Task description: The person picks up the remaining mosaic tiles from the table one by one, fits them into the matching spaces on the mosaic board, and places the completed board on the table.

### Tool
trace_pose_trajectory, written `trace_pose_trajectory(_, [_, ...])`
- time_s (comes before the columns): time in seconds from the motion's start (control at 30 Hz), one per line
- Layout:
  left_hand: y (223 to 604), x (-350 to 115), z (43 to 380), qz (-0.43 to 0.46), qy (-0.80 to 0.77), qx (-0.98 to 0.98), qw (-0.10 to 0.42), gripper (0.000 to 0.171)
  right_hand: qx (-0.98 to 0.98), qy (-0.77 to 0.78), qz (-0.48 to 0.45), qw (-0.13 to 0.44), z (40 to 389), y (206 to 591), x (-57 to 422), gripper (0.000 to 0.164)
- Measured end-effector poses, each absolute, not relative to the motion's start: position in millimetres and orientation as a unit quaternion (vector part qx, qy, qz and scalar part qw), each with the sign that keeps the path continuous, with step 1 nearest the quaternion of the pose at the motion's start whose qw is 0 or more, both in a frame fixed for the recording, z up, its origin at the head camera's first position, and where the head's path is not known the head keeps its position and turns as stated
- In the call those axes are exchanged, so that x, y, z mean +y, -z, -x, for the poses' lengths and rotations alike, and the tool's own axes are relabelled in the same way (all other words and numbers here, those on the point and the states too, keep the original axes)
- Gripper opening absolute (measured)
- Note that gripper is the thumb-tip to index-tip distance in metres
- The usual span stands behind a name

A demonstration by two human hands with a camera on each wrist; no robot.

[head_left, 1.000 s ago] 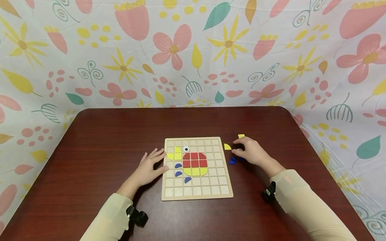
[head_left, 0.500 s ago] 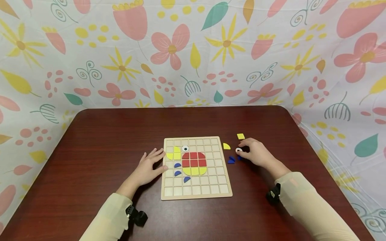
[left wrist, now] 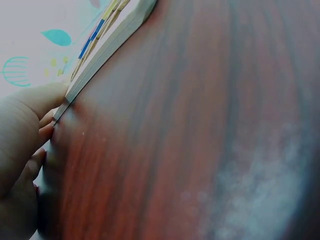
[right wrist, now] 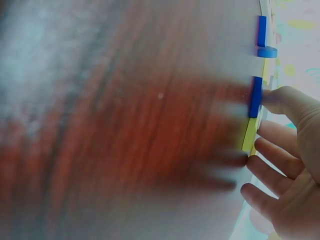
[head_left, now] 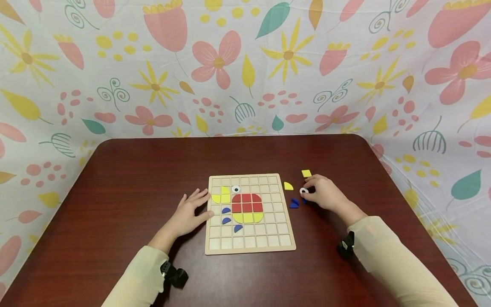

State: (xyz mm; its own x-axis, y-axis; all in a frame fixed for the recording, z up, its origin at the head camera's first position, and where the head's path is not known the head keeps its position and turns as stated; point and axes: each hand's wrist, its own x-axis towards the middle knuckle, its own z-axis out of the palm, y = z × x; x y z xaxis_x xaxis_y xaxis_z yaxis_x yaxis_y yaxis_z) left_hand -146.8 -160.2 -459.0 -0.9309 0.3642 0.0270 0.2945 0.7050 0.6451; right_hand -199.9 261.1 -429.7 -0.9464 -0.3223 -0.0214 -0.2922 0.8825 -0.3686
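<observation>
On the table lies a square wooden grid board (head_left: pixel 273 230). It bears a picture of red tiles (head_left: pixel 247 203), yellow tiles (head_left: pixel 248 218), a round eye piece and several blue half-round pieces (head_left: pixel 226 221). My left hand (head_left: pixel 189 216) rests at the board's left edge with its fingers spread, thumb and fingertips against the frame. To the right of the board, thumb and forefinger of my right hand (head_left: pixel 325 194) pinch a second white eye piece (head_left: pixel 304 191), low over the table. In the right wrist view, my thumb (right wrist: pixel 287 102) shows behind a blue piece (right wrist: pixel 256 97).
Around the right hand lie a yellow quarter-round tile (head_left: pixel 288 186), a yellow square tile (head_left: pixel 306 173) and small blue pieces (head_left: pixel 294 204). The dark wooden table (head_left: pixel 153 166) reaches back to a flowered cloth (head_left: pixel 264 115).
The right hand has shifted slightly to the right, uncovering the eye piece between its fingers and the yellow square behind. The left hand and the tiles on the board stay put.
</observation>
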Motion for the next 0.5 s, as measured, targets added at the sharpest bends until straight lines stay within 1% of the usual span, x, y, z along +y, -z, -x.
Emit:
trace_pose_trajectory(0.2, [458.3,-159.9,146.2,-0.178,-0.342,0.921,0.055,0.063,0.971,0.178,0.156,0.046,199.8,430.0,260.5,0.029])
trace_pose_trajectory(0.5, [458.6,-159.7,146.0,-0.176,-0.342,0.922,0.051,0.063,0.969,0.192,0.153,0.042,200.9,425.0,254.2,0.032])
